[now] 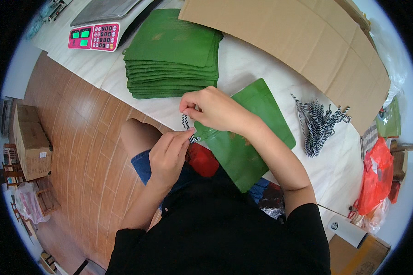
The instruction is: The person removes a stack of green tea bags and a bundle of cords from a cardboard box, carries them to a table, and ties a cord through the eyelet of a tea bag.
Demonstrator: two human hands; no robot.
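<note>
A green flat bag (257,137) lies at a slant over the table's near edge, under my right forearm. At its left corner a short black-and-white striped cord (185,121) is attached. My right hand (209,107) pinches the upper part of this cord between thumb and fingers. Just below, my left hand (167,156) has its fingertips closed on the cord's lower part, beside the bag's corner. Fingers partly hide how the cord runs through the corner. To the right rests a bundle of similar striped cords (316,126). A stack of green bags (172,59) stands beyond my hands.
A pink-fronted scale (94,36) sits at the far left of the white table (339,169). Large cardboard (298,41) covers the far right. Red plastic bags (375,169) hang at the right edge. Below left, a cardboard box (32,142) stands on the tiled floor.
</note>
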